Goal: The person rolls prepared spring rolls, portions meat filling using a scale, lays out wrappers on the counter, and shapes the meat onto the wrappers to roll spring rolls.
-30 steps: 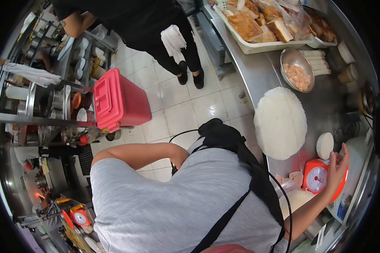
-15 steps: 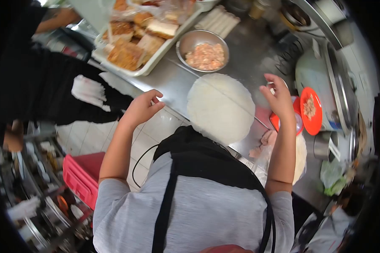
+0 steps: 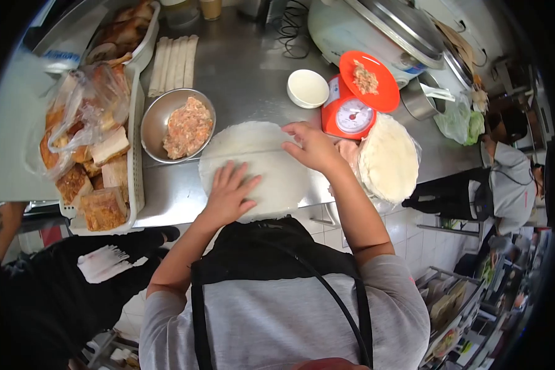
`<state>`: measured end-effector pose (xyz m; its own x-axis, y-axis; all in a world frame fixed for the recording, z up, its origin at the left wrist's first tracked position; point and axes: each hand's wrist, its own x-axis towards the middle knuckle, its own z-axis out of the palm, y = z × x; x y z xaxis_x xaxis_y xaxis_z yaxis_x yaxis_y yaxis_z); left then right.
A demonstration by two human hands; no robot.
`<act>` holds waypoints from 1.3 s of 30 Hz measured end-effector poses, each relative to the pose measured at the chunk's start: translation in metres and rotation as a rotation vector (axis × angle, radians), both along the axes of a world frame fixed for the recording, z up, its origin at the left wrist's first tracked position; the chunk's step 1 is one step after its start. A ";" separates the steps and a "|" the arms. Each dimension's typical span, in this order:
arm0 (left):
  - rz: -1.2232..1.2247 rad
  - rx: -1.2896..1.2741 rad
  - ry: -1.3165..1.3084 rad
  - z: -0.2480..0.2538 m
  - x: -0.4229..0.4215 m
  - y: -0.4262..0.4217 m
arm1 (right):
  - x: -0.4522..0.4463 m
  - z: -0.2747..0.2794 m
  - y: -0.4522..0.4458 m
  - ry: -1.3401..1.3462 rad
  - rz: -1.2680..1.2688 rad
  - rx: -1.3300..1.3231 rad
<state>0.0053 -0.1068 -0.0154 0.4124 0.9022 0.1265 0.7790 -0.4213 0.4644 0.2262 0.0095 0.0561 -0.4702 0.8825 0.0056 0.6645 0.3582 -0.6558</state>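
Observation:
A pale round wrapper sheet [image 3: 262, 179] lies flat on the steel counter in front of me. My left hand [image 3: 229, 192] rests on its left part with fingers spread, holding nothing. At its upper right edge is my right hand [image 3: 311, 147], fingers apart and slightly bent, with nothing visible in it. Left of the sheet stands a metal bowl [image 3: 152, 128] of minced filling [image 3: 188, 127]. To the right, a red scale [image 3: 349, 115] carries a red plate [image 3: 385, 95] with a little filling. A stack of round sheets [image 3: 389, 159] lies beside the scale.
A white basket [image 3: 135, 154] of roasted meat stands at the left. Behind the bowl lie several white rolls [image 3: 174, 64]. A white bowl [image 3: 308, 89], a large lidded pot [image 3: 351, 31] and a metal pot [image 3: 419, 102] stand farther back. Two people are nearby, left and right.
The view has swung round to face the counter. My left hand has come down onto the sheet, and my right hand has moved from near the scale to the sheet's edge.

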 end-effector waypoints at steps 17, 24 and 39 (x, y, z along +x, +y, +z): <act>0.261 0.055 -0.253 0.009 0.011 0.002 | -0.053 0.009 0.009 0.019 0.249 0.085; 0.549 0.112 -0.702 0.025 -0.048 -0.051 | -0.142 0.013 0.011 -0.114 0.273 0.183; 1.162 -0.695 -0.549 -0.122 -0.156 -0.292 | -0.173 0.000 0.039 0.118 0.054 -0.227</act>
